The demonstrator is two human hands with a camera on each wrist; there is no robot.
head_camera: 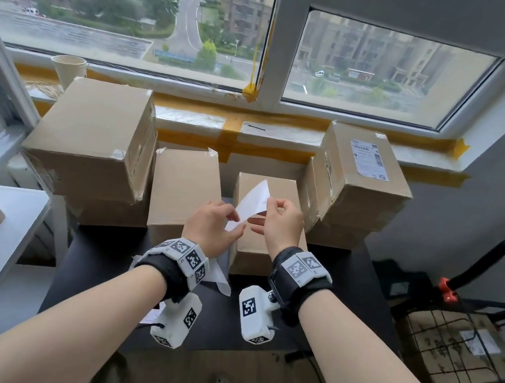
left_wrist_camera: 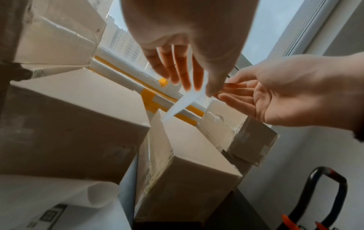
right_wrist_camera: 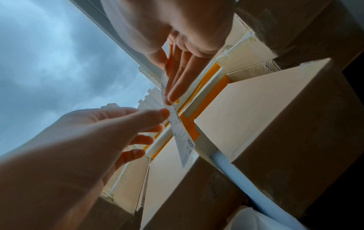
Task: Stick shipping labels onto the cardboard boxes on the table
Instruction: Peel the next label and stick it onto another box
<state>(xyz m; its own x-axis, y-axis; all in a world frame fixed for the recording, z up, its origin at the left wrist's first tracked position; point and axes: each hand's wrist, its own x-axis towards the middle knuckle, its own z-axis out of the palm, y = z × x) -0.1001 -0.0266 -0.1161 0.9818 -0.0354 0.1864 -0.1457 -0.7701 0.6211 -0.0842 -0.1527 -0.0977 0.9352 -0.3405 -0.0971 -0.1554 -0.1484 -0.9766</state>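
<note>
While only the top right box (head_camera: 363, 175) shows a label, I pinch a fresh label (head_camera: 254, 203) between both hands' fingers (head_camera: 270, 207) above the small middle box (head_camera: 265, 236), other boxes on the surface (head_camera: 123, 257) unlabelled.

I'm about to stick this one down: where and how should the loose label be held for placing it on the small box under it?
Likely by opposite edges: left hand pinching the label's near lower end, right hand its right edge, from either side. It's thin, floppy and hangs over the small box.
</note>
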